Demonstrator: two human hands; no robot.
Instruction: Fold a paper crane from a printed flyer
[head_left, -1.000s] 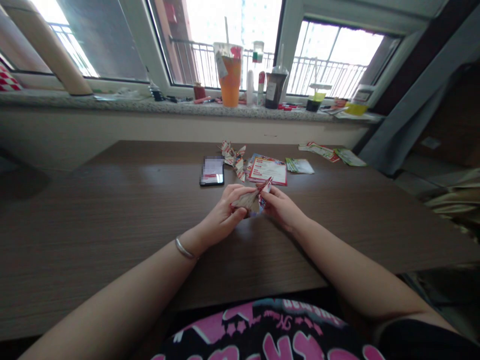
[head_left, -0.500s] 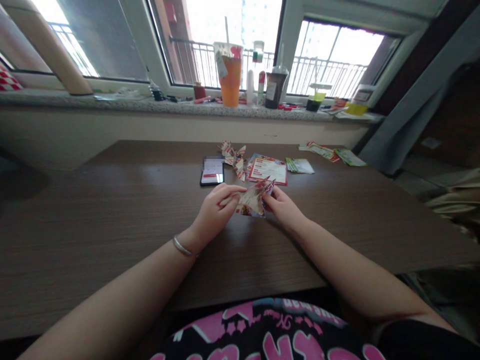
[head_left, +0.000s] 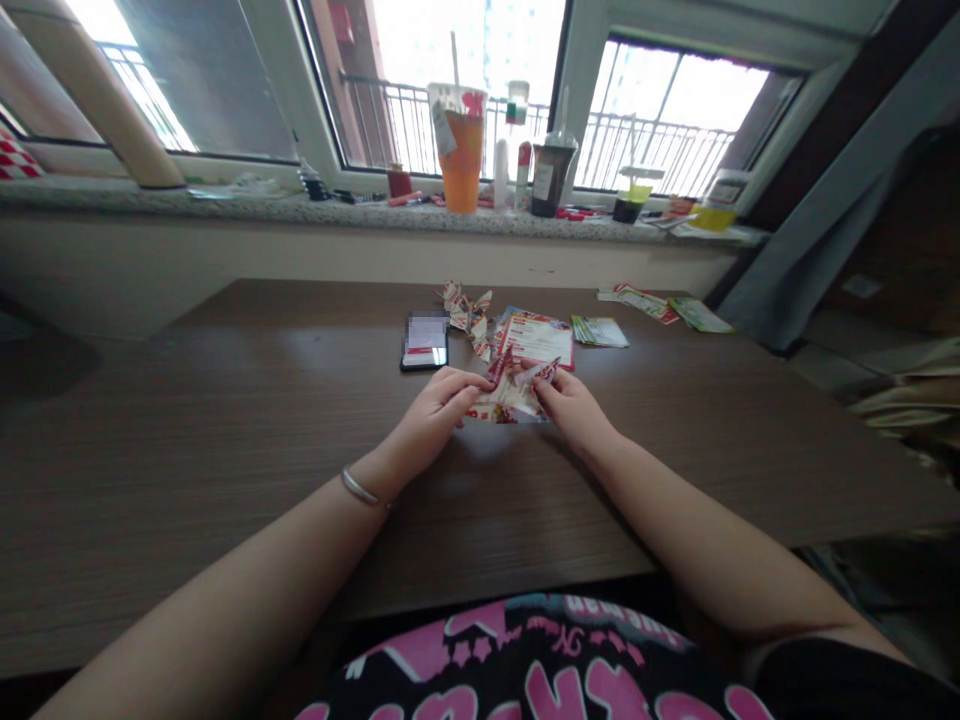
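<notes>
Both hands pinch a folded paper [head_left: 511, 396] printed in red and white: the left hand [head_left: 429, 418] grips its left edge with closed fingertips, and the right hand [head_left: 574, 409] grips its right edge the same way. The paper sits low on the tabletop [head_left: 225, 420], just nearer the person than the phone [head_left: 424, 343] and slightly to its right. A bracelet [head_left: 358, 488] circles the left wrist. Right of the phone lies a printed card [head_left: 537, 340], and small folded paper figures [head_left: 466, 310] stand just beyond the phone's right corner. Far behind the phone, an orange cup [head_left: 461, 150] stands on the windowsill [head_left: 225, 208].
</notes>
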